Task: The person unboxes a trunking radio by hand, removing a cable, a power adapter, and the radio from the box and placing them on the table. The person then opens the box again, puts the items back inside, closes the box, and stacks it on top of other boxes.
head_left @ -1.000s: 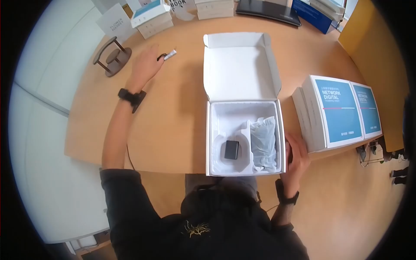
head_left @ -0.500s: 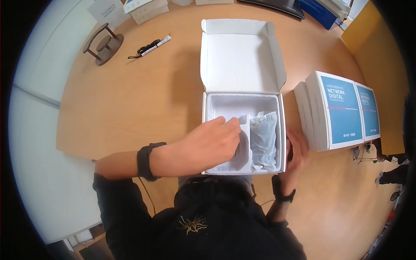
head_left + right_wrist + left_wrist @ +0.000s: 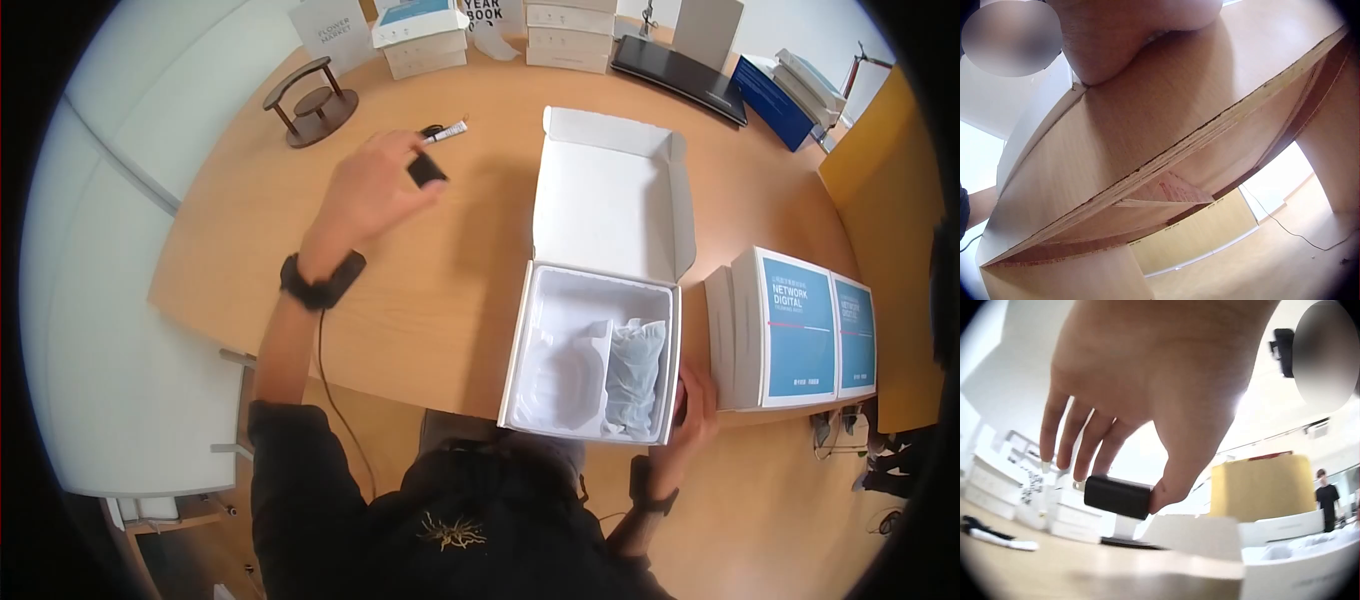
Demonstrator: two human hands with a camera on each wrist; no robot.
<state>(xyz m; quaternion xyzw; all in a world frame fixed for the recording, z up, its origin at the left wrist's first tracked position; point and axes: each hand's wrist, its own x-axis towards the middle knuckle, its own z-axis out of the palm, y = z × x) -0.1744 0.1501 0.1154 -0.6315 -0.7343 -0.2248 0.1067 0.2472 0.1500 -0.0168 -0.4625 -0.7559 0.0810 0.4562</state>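
Observation:
Between thumb and fingertips my left hand (image 3: 375, 190) pinches a small black rectangular block (image 3: 427, 170), held above the left part of the table. In the left wrist view the block (image 3: 1117, 496) shows its long side. Just beyond the hand lies a black cord with a white tag (image 3: 446, 132), partly covered by the fingers. An open white box (image 3: 522, 350) stands at the table's front edge, lid tilted back. Its moulded tray (image 3: 560, 365) holds a plastic-wrapped packet (image 3: 636, 375) on the right. My right hand (image 3: 695, 410) rests on the table against the box's right wall.
Blue-and-white boxes (image 3: 800, 330) stand to the right of the open box. A brown wooden stand (image 3: 318, 110) is at the far left. White boxes (image 3: 425, 55), a black laptop (image 3: 680, 75) and a blue box (image 3: 775, 105) line the back edge.
My left hand went from near the cord into the tray, then back out to the left with the black block. The round tray recess no longer holds it. My right hand stays beside the box.

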